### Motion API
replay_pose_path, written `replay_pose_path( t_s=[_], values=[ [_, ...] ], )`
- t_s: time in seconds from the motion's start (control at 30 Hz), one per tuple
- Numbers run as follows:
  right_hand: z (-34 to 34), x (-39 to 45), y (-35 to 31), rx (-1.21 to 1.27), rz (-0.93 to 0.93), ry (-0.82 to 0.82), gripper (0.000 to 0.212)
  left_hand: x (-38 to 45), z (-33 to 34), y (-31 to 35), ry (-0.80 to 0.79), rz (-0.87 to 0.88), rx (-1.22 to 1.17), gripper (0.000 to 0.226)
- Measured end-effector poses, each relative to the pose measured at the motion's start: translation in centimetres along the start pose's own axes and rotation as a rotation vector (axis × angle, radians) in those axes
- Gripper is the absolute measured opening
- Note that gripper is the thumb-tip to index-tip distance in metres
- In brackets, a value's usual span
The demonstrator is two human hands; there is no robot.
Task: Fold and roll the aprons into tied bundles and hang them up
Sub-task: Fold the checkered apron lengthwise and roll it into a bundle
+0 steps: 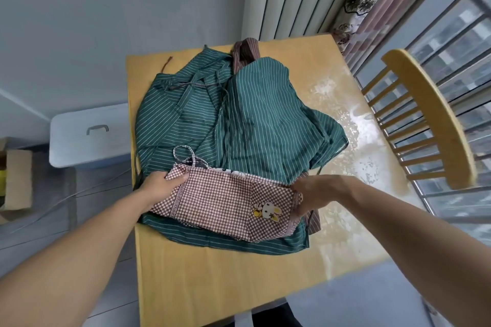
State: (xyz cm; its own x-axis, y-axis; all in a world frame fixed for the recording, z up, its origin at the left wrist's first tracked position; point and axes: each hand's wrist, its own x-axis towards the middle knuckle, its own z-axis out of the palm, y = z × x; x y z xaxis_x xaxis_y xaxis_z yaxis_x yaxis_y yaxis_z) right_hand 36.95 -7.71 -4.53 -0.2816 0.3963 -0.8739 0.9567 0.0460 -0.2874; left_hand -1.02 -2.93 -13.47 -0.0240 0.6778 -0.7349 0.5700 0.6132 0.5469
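Note:
A red-and-white checked apron (220, 202) with a rabbit patch lies folded into a band on top of a spread green striped apron (255, 119). Its checked neck loop (186, 156) curls at the far left end. My left hand (156, 184) grips the band's left end, fingers curled over the cloth. My right hand (310, 194) grips the right end, near the rabbit patch. A brown striped apron (245, 53) peeks out from under the green one at the far side and again by my right wrist.
The yellow wooden table (212, 279) bears all the aprons. A wooden chair (430, 119) stands at its right, by a barred window. A white lidded bin (87, 135) and a cardboard box (16, 180) sit on the floor at left.

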Motion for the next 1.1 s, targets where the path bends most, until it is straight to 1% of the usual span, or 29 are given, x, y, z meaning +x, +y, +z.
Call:
replay_pose_path(
  t_s=[0.07, 0.17, 0.23, 0.27, 0.3, 0.37, 0.4, 0.43, 0.47, 0.57, 0.6, 0.63, 0.7, 0.73, 0.8, 0.83, 0.87, 0.93, 0.97, 1.0, 1.03, 1.1],
  values=[
    [-0.5, -0.5, 1.4, 0.033, 0.032, 0.068, 0.064, -0.1, 0.3, -0.4, 0.018, 0.031, -0.017, 0.041],
    [-1.1, -1.0, 3.9, 0.285, 0.08, 0.185, 0.05, -0.2, 1.5, 0.0, 0.063, 0.038, -0.043, 0.054],
    [-1.0, -1.2, 5.7, 0.372, 0.12, 0.296, 0.046, -0.7, 2.9, 0.8, 0.064, 0.024, -0.074, 0.059],
    [-0.6, -1.2, 6.7, 0.414, 0.149, 0.38, 0.047, -1.0, 3.6, 1.2, 0.066, 0.005, -0.115, 0.061],
    [0.1, -0.9, 7.6, 0.516, 0.182, 0.479, 0.052, -1.0, 4.3, 1.3, 0.08, -0.004, -0.166, 0.065],
    [1.9, -0.3, 9.0, 0.934, 0.224, 0.64, 0.078, -1.0, 5.5, 1.3, 0.13, -0.015, -0.232, 0.072],
    [2.8, -0.1, 9.1, 1.126, 0.221, 0.659, 0.091, -1.3, 5.9, 1.5, 0.165, -0.016, -0.221, 0.076],
    [3.6, 0.0, 9.1, 1.251, 0.225, 0.654, 0.1, -1.3, 6.2, 1.6, 0.19, -0.014, -0.192, 0.079],
    [4.6, 0.3, 9.0, 1.306, 0.237, 0.614, 0.104, -1.5, 6.3, 1.8, 0.2, -0.015, -0.152, 0.08],
    [7.3, 1.0, 8.9, 1.297, 0.255, 0.483, 0.103, -1.7, 6.6, 2.1, 0.139, -0.01, -0.044, 0.072],
    [7.9, 1.2, 8.8, 1.287, 0.243, 0.475, 0.105, -2.0, 6.6, 2.3, 0.113, -0.005, -0.023, 0.068],
    [8.2, 1.5, 9.0, 1.288, 0.234, 0.489, 0.11, -1.7, 6.6, 2.3, 0.098, -0.005, -0.001, 0.059],
    [8.3, 1.5, 9.2, 1.326, 0.202, 0.541, 0.117, -1.9, 6.5, 2.3, 0.055, 0.029, 0.049, 0.029],
    [8.3, 1.4, 9.7, 1.358, 0.189, 0.568, 0.121, -2.0, 6.6, 2.4, 0.029, 0.059, 0.046, 0.031],
    [8.0, 0.7, 10.0, 1.33, 0.191, 0.613, 0.122, -2.1, 6.9, 2.6, -0.04, 0.067, 0.049, 0.048],
    [7.8, 0.1, 10.2, 1.276, 0.208, 0.644, 0.117, -2.2, 7.2, 2.8, -0.074, 0.064, 0.06, 0.053],
    [7.7, -0.5, 10.5, 1.209, 0.228, 0.666, 0.109, -2.4, 7.5, 2.8, -0.106, 0.065, 0.072, 0.052],
    [7.7, -1.0, 11.3, 1.121, 0.289, 0.694, 0.089, -3.0, 8.4, 3.0, -0.162, 0.025, 0.055, 0.055],
    [8.0, -1.0, 11.7, 1.101, 0.329, 0.698, 0.079, -3.0, 8.8, 2.8, -0.185, 0.0, 0.031, 0.061],
    [8.2, -1.0, 12.0, 1.107, 0.351, 0.671, 0.074, -2.8, 9.2, 2.6, -0.186, -0.005, 0.011, 0.066],
    [8.5, -1.0, 12.2, 1.141, 0.353, 0.617, 0.075, -2.9, 9.5, 2.5, -0.167, 0.002, 0.004, 0.067],
    [9.3, -1.2, 12.3, 1.233, 0.328, 0.493, 0.094, -3.2, 9.5, 2.3, -0.125, 0.008, -0.048, 0.06]
  ],
)
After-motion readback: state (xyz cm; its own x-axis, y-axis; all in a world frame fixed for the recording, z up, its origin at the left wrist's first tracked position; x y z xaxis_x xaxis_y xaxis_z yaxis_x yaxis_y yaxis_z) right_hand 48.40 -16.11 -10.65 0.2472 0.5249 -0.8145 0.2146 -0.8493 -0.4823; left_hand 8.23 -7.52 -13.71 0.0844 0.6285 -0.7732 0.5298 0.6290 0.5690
